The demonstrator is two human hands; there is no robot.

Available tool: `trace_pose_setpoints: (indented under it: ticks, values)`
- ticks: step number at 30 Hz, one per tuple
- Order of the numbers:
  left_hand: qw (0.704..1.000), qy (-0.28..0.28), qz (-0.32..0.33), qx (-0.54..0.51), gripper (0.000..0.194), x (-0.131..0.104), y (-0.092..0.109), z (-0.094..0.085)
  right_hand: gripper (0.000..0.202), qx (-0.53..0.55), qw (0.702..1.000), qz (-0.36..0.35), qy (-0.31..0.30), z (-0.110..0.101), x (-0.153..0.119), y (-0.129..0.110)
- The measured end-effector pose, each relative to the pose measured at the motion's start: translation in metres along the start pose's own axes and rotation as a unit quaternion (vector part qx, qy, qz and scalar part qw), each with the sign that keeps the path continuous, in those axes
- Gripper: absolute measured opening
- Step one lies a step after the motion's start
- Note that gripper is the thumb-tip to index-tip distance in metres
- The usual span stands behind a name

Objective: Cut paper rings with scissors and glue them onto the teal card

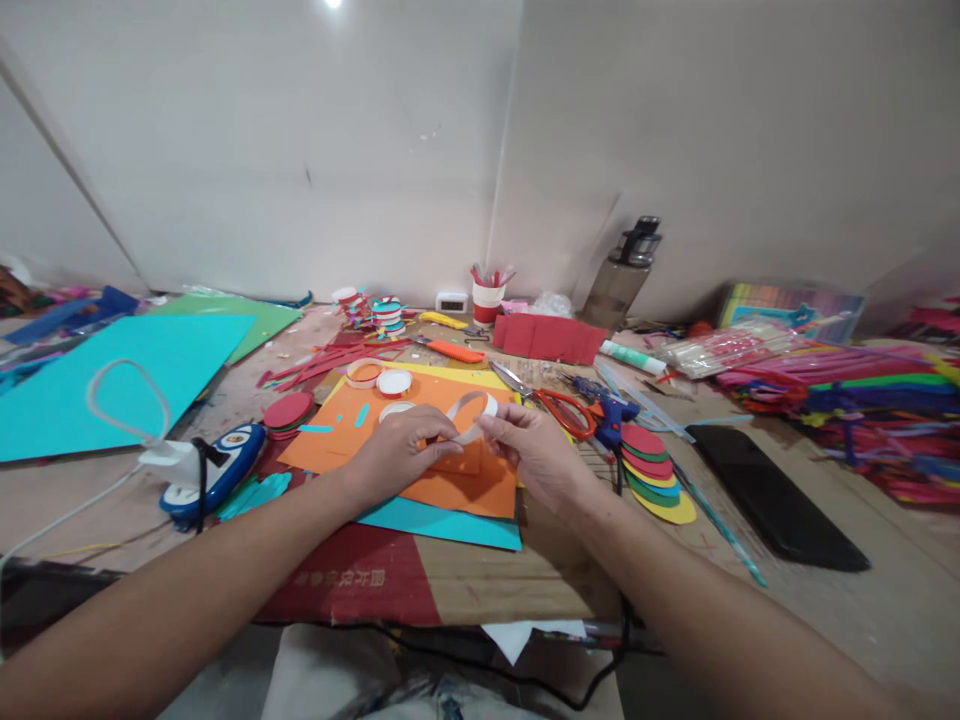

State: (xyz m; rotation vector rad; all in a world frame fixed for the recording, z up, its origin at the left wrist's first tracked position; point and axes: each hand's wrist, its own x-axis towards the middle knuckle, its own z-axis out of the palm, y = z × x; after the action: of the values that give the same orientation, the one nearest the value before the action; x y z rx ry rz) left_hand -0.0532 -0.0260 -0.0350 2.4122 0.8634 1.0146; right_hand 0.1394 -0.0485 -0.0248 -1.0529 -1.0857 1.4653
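Between my two hands is a white paper ring (474,412), a narrow strip curved into a loop. My left hand (401,450) pinches its lower left edge. With thumb and fingers closed, my right hand (529,440) grips its right side. Below them lie orange sheets (457,490) over a turquoise sheet (450,525). A round white piece (394,382) rests on the orange paper beside another pale ring (365,373). One more white round piece (396,410) sits partly behind my left hand. Small turquoise scraps (362,415) lie to the left.
Right of my hands are orange-handled scissors (566,412), a blue glue gun (613,418), coloured foam or paper discs (649,465) and a black phone (776,495). A blue power strip (217,470) with a white plug is at left. A bottle (622,270) stands at the back.
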Motion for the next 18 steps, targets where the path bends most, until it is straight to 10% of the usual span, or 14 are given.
trace_pose_setpoints:
  ticks: [18]
  values:
    - [1.0, 0.007, 0.011, 0.004, 0.011, 0.0006, 0.0011, -0.0003, 0.028, -0.046, 0.999, 0.001, -0.026, 0.0007, 0.0004, 0.003]
